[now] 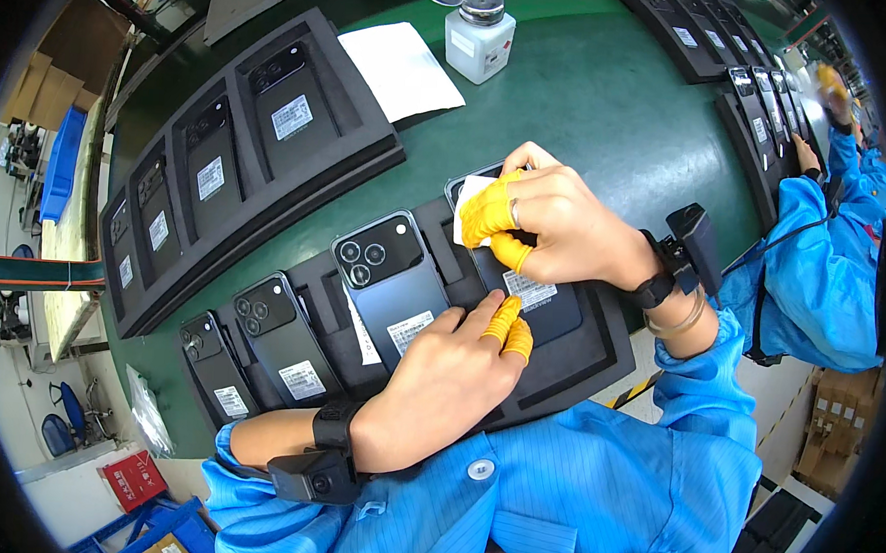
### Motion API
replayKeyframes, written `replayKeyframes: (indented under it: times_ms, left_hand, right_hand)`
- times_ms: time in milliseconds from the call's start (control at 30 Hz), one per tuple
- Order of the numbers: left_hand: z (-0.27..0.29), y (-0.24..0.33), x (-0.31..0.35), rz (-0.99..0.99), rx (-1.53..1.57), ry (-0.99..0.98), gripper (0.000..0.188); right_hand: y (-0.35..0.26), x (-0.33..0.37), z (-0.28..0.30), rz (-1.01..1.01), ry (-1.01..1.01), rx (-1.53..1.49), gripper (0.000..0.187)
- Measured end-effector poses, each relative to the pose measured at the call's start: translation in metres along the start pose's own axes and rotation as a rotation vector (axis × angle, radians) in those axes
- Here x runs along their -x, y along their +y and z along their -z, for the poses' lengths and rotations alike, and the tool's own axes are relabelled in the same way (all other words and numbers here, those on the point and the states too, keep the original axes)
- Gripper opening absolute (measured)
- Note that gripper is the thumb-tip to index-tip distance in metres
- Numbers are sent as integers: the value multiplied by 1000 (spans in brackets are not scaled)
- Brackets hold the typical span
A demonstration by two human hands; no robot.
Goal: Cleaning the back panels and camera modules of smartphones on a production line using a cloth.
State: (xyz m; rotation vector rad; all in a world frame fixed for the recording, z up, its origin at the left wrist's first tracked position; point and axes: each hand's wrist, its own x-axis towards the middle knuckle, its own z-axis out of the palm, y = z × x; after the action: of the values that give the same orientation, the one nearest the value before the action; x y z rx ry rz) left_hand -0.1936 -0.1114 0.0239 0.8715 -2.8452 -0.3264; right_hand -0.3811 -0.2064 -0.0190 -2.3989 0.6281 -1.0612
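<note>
My right hand [576, 223], with yellow finger cots on its fingers, pinches a folded white wipe [476, 188] against the camera end of a dark smartphone [553, 314]. My left hand [442, 382], also wearing yellow finger cots, lies with its fingers stretched out at that phone's near left edge. Beside it, a blue-grey smartphone [394, 292] sits back up and raised, a white strip [361, 334] by its side. Further left in the same black foam tray [599, 363] lie two more phones, a dark one [285, 333] and another [216, 360], both labelled.
Behind on the green table [611, 135] is a second black tray [374, 151] of labelled phones. White paper [399, 69] and a dispenser bottle [478, 46] with its lid up stand beyond. At right, a co-worker's blue sleeve [807, 220] is near more phone trays [745, 157].
</note>
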Motion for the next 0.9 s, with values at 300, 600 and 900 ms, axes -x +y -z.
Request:
replayKeyframes:
  times_ms: [300, 600, 900]
  left_hand:
    - [1, 0, 1, -1, 11, -14, 25]
    - [1, 0, 0, 6, 19, -1, 26]
    - [3, -1, 1, -12, 17, -7, 26]
  right_hand:
    - [8, 14, 24, -142, -50, -114, 13]
    - [19, -6, -4, -81, 0, -9, 23]
    - [25, 24, 39, -274, 56, -90, 16]
